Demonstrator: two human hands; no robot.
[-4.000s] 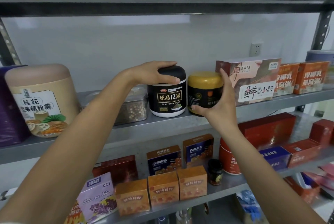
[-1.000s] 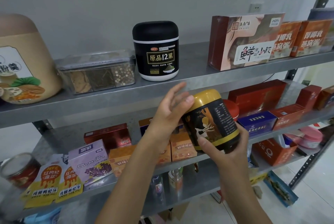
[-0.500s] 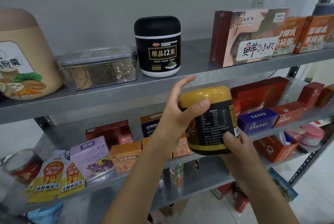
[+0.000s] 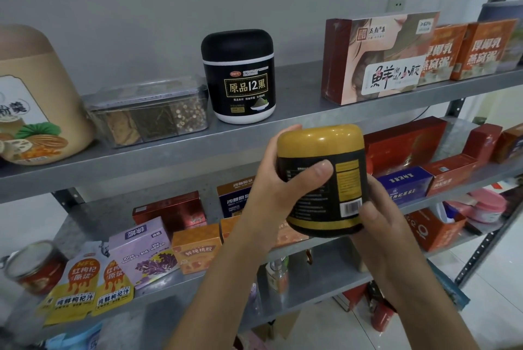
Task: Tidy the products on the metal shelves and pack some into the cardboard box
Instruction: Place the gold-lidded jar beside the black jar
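The gold-lidded jar [image 4: 336, 194] is black below the mustard cap, banded in gold, with a white barcode patch. On the grey shelf [image 4: 158, 157] the black jar [image 4: 239, 78] wears a white ring and gold-framed label; the canister [image 4: 36, 95] is beige with green leaves. Lower down: orange boxes [image 4: 196, 248], a lilac box [image 4: 141, 253] printed purple, yellow-and-orange pouches [image 4: 82, 281], a navy box [image 4: 404, 184].

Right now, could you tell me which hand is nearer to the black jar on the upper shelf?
Left. The left hand grips the gold-lidded jar just below and right of the black jar; the right hand holds its base, lower and farther right.
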